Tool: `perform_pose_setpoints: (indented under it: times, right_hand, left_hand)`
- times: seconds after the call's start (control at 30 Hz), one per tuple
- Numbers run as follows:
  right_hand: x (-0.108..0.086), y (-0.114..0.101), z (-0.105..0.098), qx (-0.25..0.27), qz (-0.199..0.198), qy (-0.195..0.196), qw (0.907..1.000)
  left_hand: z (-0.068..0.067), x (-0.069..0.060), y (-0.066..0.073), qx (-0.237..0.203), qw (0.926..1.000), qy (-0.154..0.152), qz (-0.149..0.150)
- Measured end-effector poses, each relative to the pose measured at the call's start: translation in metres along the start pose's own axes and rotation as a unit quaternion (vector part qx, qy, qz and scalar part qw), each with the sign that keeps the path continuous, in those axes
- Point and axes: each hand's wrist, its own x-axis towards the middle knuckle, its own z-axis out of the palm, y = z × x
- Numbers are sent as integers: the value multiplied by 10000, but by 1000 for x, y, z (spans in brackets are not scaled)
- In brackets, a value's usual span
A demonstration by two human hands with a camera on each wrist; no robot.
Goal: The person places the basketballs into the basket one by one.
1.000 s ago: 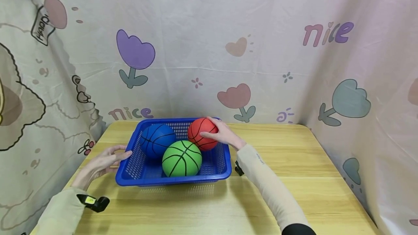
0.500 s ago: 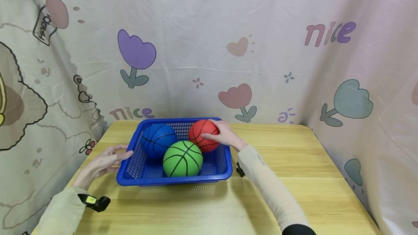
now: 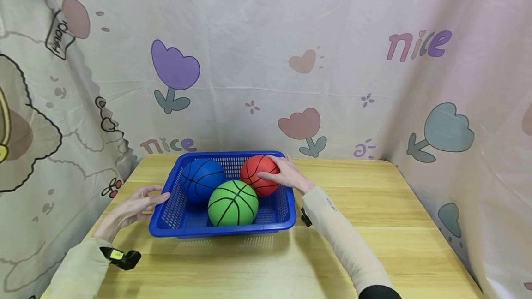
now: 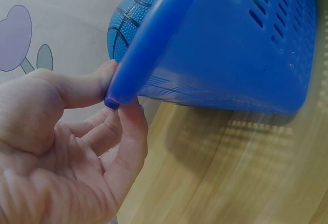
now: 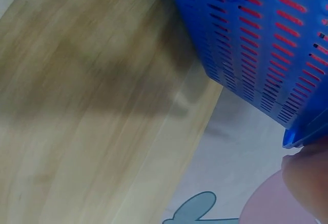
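Note:
A blue plastic basket (image 3: 183, 231) with slotted sides holds three toy basketballs. The blue ball (image 3: 202, 180) lies at the left, the green ball (image 3: 233, 203) at the front middle, and the red ball (image 3: 258, 174) at the back right. My left hand (image 3: 134, 206) pinches the basket's left rim. In the left wrist view its thumb is above the rim (image 4: 148, 44) and the fingers below. With my right hand (image 3: 287, 173) I grip the red ball, thumb on its front and fingers over its top right. The far fingertips are hidden behind the ball.
The basket stands on a light wooden table (image 3: 353, 225), towards its back left. Behind the table and along its sides hangs a pale printed curtain (image 3: 241, 31). A small black camera (image 3: 124, 258) sits on the left wrist.
The red ball and my right hand have come down slightly and a little to the right within the basket. My left hand keeps its pinch on the rim.

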Motion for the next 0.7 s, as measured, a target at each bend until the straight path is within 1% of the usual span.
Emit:
perform_pose_setpoints:
  times: [0.13, 0.33, 0.5, 0.6, 0.7]
  right_hand:
    - [-1, 2, 0, 67, 84, -11, 9999]
    - [-3, 4, 0, 502, 253, 155, 9983]
    - [-6, 8, 4, 783, 261, 313, 9961]
    - [-9, 8, 5, 843, 236, 371, 9955]
    - [-11, 9, 5, 874, 140, 398, 9953]
  left_hand:
    - [2, 2, 0, 19, 10000, 3, -24]
    - [3, 4, 1, 0, 10000, 11, -24]
    - [4, 4, 3, 82, 10000, 20, -48]
    - [4, 5, 4, 106, 9999, 40, -81]
    - [3, 5, 5, 168, 9999, 19, -35]
